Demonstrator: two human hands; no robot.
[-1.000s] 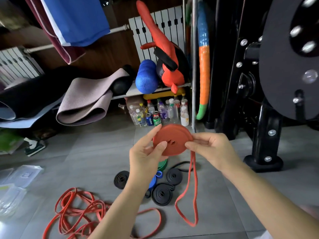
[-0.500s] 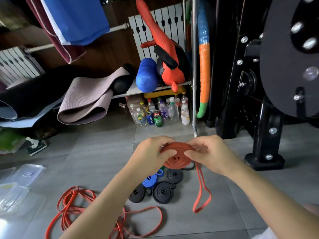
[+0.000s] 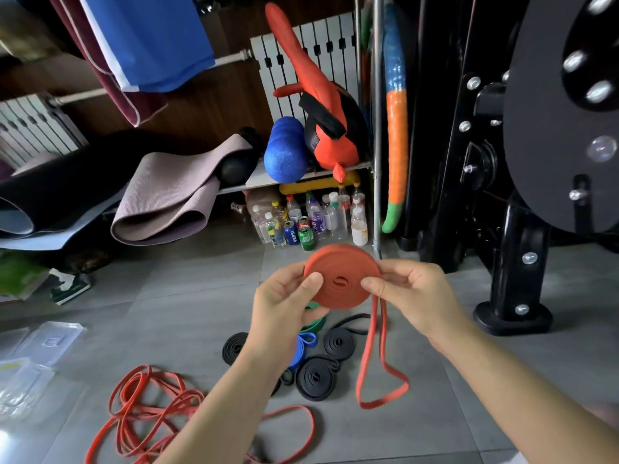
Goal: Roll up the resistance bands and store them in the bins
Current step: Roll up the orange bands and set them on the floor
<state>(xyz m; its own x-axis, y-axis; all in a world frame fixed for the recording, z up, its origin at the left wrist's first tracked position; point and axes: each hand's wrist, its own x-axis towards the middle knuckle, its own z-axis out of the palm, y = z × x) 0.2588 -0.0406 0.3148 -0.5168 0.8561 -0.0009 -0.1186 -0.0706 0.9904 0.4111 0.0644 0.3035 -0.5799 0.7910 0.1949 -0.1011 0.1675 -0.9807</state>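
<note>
Left hand (image 3: 288,306) and right hand (image 3: 413,296) pinched the red coil (image 3: 341,279) in the air. Its hanging tail (image 3: 365,360) was shorter than one second before, so rolling seemed nearly finished; the clear bins (image 3: 53,339) lay far left.

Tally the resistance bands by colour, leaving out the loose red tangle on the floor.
Red band, part-coiled: 1
Black bands, plainly seen: 3
Blue band: 1
Green band: 1
Total: 6
</note>
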